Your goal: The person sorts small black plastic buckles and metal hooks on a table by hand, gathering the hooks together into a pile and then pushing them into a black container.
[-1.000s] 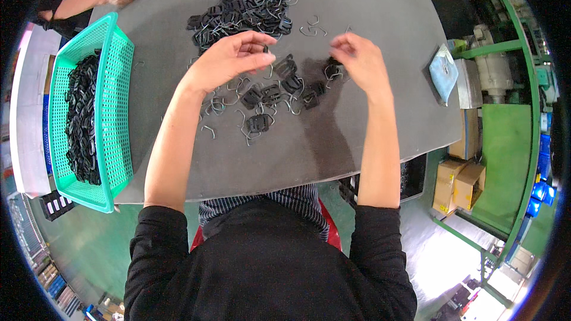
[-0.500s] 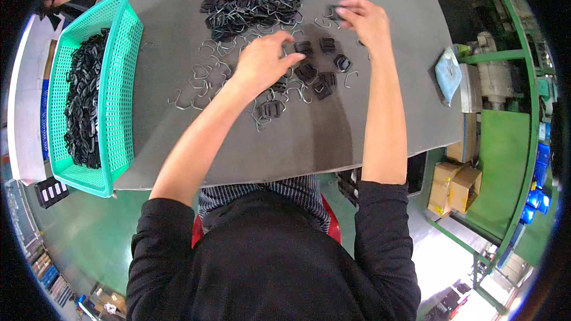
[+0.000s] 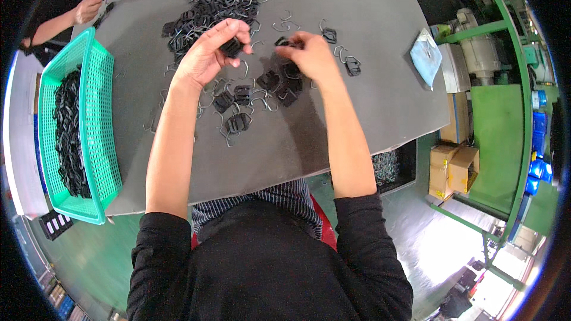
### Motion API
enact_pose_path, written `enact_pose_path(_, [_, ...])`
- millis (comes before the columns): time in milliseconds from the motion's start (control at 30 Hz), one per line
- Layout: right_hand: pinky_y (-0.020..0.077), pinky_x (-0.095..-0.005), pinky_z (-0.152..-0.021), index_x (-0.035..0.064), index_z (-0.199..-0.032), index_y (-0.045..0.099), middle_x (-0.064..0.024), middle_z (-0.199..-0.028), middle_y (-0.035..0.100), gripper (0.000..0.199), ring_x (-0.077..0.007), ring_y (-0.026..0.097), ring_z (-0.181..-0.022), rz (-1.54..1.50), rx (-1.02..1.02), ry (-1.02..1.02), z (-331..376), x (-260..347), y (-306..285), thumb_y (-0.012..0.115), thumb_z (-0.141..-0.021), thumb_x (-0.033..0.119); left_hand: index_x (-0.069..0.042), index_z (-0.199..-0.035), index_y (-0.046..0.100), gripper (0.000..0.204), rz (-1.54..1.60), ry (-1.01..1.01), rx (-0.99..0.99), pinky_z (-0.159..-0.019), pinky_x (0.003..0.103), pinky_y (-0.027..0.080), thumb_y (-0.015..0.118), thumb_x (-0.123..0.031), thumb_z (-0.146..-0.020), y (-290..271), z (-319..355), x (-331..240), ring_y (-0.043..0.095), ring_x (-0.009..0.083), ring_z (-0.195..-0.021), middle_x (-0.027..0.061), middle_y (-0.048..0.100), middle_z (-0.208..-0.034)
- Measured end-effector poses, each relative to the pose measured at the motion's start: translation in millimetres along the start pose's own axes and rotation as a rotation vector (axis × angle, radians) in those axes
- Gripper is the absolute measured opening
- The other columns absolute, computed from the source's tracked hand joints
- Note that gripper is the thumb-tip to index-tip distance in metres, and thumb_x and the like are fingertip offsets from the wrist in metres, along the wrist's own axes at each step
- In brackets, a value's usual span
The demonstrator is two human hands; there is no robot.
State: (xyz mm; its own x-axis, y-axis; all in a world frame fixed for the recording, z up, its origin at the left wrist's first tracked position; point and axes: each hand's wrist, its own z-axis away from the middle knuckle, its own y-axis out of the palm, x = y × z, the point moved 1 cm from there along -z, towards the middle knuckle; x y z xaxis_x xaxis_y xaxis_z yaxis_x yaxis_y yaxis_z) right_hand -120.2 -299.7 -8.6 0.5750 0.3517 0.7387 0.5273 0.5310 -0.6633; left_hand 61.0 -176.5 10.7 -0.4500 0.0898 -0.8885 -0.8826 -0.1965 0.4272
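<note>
My left hand (image 3: 202, 53) is raised by the near edge of a heap of black plastic buckles with metal wire hooks (image 3: 220, 0). Its palm is turned partly up, and the fingers close round a black buckle (image 3: 231, 48). To its right, my right hand (image 3: 314, 58) is bent inward over the table, blurred by motion. A dark buckle (image 3: 282, 41) shows at its fingertips, partly covered. Below the hands lie several loose buckles (image 3: 238, 122) among bare wire hooks (image 3: 260, 104). Two hooked buckles (image 3: 353, 65) rest right of my right hand.
A green plastic basket (image 3: 104, 119) full of black parts stands at the table's left edge. Beyond it, another person's hand (image 3: 89, 8) holds a small dark part. A blue cloth-like packet (image 3: 426, 58) lies at the right edge. Cardboard boxes (image 3: 443, 169) and a green frame (image 3: 505, 27) stand to the right.
My left hand has turned its palm up and now holds a buckle. My right hand has come left, closer to it. The view has shifted, and the other person's hand has changed place.
</note>
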Motion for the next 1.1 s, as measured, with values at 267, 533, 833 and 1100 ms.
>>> enact_pose_path(267, [0.0466,-0.0290,-0.057,0.0064,-0.090,0.062,-0.0085,-0.084,0.066,0.023,-0.0193,0.063,-0.077,-0.504,-0.275,0.224,54.0,-84.9,-104.0,0.068,-0.077,0.025,-0.007,-0.098,0.065,0.035,-1.143,0.178,-0.126,-0.058,0.030,0.049,0.066,-0.037,-0.081,62.9,-117.2,30.8,0.062,0.0153,-0.069,0.0076,0.065,-0.074])
enact_pose_path(533, [0.0483,-0.0400,-0.074,0.0050,-0.083,0.067,-0.0168,-0.086,0.066,0.032,-0.0317,0.064,-0.079,0.244,-0.231,0.263,42.7,-77.8,-81.6,0.072,-0.071,0.035,-0.007,-0.087,0.068,0.033,-1.338,0.170,-0.057,-0.077,0.040,0.051,0.069,-0.037,-0.073,90.3,-150.1,47.4,0.065,0.0278,-0.083,0.0124,0.068,-0.086])
enact_pose_path(833, [0.0324,-0.0191,-0.043,0.0068,-0.087,0.059,-0.0013,-0.071,0.057,0.017,-0.0103,0.055,-0.060,-1.117,0.013,0.101,56.6,-47.5,-65.4,0.067,-0.081,0.020,-0.006,-0.092,0.060,0.029,-0.482,-0.045,-0.079,-0.041,0.020,0.024,0.066,-0.033,-0.083,18.9,-50.6,-8.2,0.034,0.0019,-0.045,-0.0071,0.041,-0.056])
enact_pose_path(1100, [0.0448,-0.0327,-0.056,0.0047,-0.092,0.062,-0.0115,-0.079,0.063,0.029,-0.0163,0.058,-0.062,0.407,0.125,-0.254,8.2,-9.4,-14.9,0.074,-0.072,0.022,-0.005,-0.090,0.063,0.036,-1.540,0.033,-0.267,-0.064,0.039,0.048,0.074,-0.033,-0.070,49.7,14.4,40.4,0.063,0.0288,-0.071,0.0129,0.065,-0.073])
